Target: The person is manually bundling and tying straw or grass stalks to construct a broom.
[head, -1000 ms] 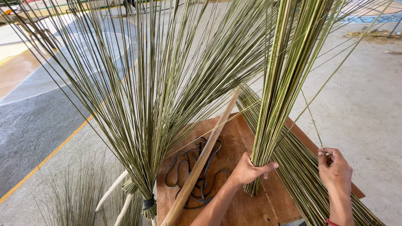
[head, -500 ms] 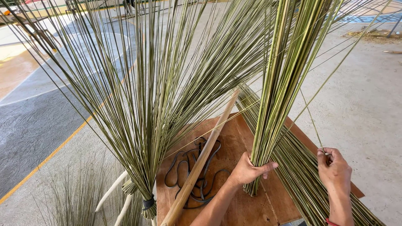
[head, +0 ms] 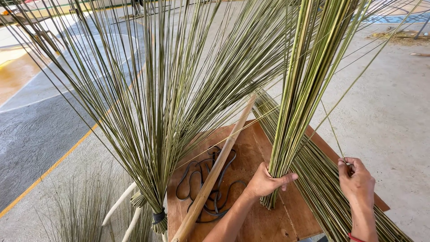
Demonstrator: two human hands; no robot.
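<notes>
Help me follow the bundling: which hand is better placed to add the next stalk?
Probably the right hand: it pinches one loose stalk beside the bundle, which the left hand grips upright.

L hand [head: 265,183] grips an upright bundle of green stalks [head: 301,103] near its base; the cut ends rest on a brown wooden board [head: 264,224]. R hand [head: 357,180] pinches one thin stalk [head: 332,126], apart from the bundle. More stalks lie in a heap [head: 327,197] across the board's R side, betw. the hands. A pale wooden stick [head: 214,172] lies diagonally over black cords [head: 197,179]. At L, a tied, fanned-out broom head [head: 152,103] stands upright. Concrete floor [head: 394,112] w/ a yellow line [head: 53,166].
</notes>
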